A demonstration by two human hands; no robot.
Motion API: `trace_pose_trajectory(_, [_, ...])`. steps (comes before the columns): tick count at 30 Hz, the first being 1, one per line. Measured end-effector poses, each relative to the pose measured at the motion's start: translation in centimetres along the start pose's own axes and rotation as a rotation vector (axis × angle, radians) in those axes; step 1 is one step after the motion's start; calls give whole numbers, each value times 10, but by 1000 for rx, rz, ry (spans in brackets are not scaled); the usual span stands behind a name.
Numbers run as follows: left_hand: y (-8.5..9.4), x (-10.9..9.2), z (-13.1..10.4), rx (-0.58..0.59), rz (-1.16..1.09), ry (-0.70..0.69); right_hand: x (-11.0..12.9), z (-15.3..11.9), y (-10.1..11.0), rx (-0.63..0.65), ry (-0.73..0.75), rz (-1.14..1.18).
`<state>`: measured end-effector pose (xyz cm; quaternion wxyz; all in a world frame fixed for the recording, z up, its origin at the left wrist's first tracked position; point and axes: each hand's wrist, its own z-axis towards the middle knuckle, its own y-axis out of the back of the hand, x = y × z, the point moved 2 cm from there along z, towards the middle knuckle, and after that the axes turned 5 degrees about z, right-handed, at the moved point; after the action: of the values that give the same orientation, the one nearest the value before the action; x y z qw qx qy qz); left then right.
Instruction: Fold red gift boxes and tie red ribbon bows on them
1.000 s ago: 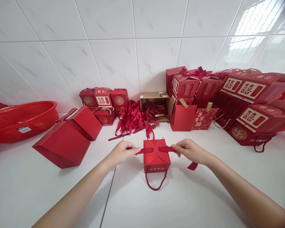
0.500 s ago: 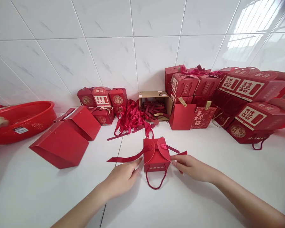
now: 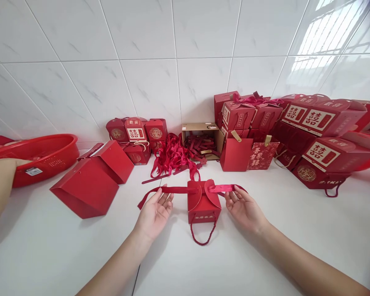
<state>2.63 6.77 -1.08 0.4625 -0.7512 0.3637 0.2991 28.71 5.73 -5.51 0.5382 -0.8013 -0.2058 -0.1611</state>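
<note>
A small red gift box stands upright on the white table, its curved top flaps folded over and a twisted cord handle hanging down its front. A red ribbon passes through the flaps and stretches out to both sides. On the left, my left hand is palm up, its fingertips on the ribbon's left part. My right hand, also palm up with bent fingers, has the right part of the ribbon at its fingertips.
A heap of red ribbons and a cardboard box of straps lie behind. Red boxes lie left, beside a red basket. Stacked gift boxes stand right. Another person's sleeve shows at the left edge.
Both my hands have moved from beside the box up to the ribbon and turned palm up. The ribbon's two parts are now raised and drawn out sideways. The sleeve at left reaches further in.
</note>
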Motion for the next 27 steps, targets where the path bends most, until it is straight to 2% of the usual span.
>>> trace_pose_trajectory(4, [1, -14, -4, -29, -32, -79, 18, -5, -4, -10, 115, -82])
trace_pose_trajectory(9, [-12, -45, -9, 34, -3, -297, 47, -17, -30, 71, 360, -171])
trace_pose_trajectory(14, [-45, -75, -19, 104, 107, -567, 76, -25, -76, 213, 672, -363])
trace_pose_trajectory(17, [-70, -89, -27, 170, 257, -736, 82, -28, -104, 315, 763, -531])
trace_pose_trajectory(22, [-102, -100, -31, 258, 442, -761, 82, -30, -131, 396, 843, -694])
trace_pose_trajectory(27, [-109, -95, -28, 310, 527, -783, 84, -37, -142, 437, 902, -711])
